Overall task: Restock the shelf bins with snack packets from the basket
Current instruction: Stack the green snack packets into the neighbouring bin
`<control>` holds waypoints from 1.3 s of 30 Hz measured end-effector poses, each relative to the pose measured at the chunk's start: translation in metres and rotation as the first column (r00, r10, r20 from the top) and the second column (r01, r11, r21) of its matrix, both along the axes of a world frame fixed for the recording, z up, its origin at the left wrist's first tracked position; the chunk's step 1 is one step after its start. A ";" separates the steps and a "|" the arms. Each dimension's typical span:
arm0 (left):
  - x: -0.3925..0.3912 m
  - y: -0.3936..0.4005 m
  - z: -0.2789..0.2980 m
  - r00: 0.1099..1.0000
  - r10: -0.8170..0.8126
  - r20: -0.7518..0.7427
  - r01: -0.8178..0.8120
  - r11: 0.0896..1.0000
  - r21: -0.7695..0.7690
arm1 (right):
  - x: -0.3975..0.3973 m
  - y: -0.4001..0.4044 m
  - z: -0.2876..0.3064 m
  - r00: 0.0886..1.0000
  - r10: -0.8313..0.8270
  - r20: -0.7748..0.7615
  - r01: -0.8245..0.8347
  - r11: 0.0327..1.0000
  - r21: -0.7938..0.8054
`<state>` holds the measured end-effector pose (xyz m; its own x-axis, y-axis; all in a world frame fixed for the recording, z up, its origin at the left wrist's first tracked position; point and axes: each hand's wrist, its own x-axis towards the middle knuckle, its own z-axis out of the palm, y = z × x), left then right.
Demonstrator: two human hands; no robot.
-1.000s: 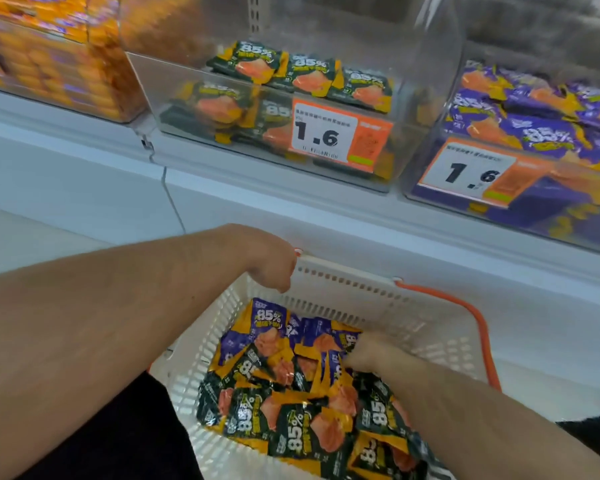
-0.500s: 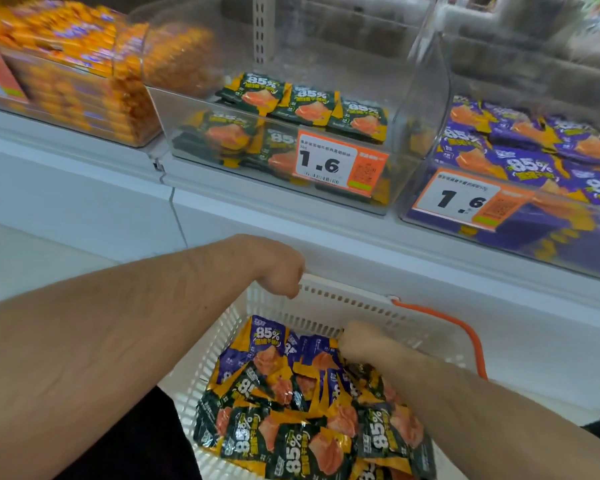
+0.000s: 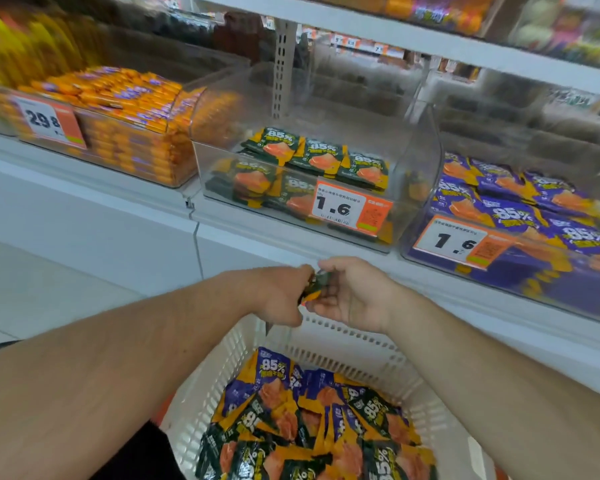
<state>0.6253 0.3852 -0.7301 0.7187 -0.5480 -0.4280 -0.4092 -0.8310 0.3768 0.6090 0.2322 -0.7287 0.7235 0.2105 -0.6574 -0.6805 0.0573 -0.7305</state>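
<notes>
Both hands, the left hand (image 3: pixel 284 296) and the right hand (image 3: pixel 352 294), are pinching one small green-and-orange snack packet (image 3: pixel 313 289) above the white plastic basket's (image 3: pixel 347 336) far rim, below the half-full clear plastic bin (image 3: pixel 423 157).

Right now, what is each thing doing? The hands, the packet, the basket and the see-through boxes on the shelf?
Left hand: gripping the green packet.
Right hand: holding the same packet's other side.
Green packet: lifted above the basket, between both hands.
Basket: holds many green and purple packets.
Middle bin: partly filled with green packets.
Right bin: nearly full of purple packets.
</notes>
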 end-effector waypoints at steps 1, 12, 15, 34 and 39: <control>0.003 0.004 0.003 0.998 0.053 0.045 -0.048 0.994 -0.095 | 0.001 0.002 0.009 1.000 -0.011 0.018 0.011 1.000 0.004; 0.019 0.045 0.058 0.828 0.183 -0.529 -0.559 0.319 -0.765 | -0.007 0.011 0.042 0.613 0.121 0.781 0.278 0.892 -0.357; 0.020 0.042 0.065 0.806 0.186 -0.562 -0.591 0.197 -0.783 | -0.006 0.015 0.045 0.585 0.061 0.808 0.232 0.943 -0.239; 0.038 0.054 0.081 0.567 0.823 -0.009 -0.457 0.306 -0.835 | 0.076 0.008 0.131 0.747 0.026 0.664 0.358 0.826 -0.436; 0.046 0.053 0.064 0.516 0.764 0.387 -0.384 0.611 -0.693 | 0.114 0.010 0.112 0.876 0.269 0.401 0.098 0.714 -0.693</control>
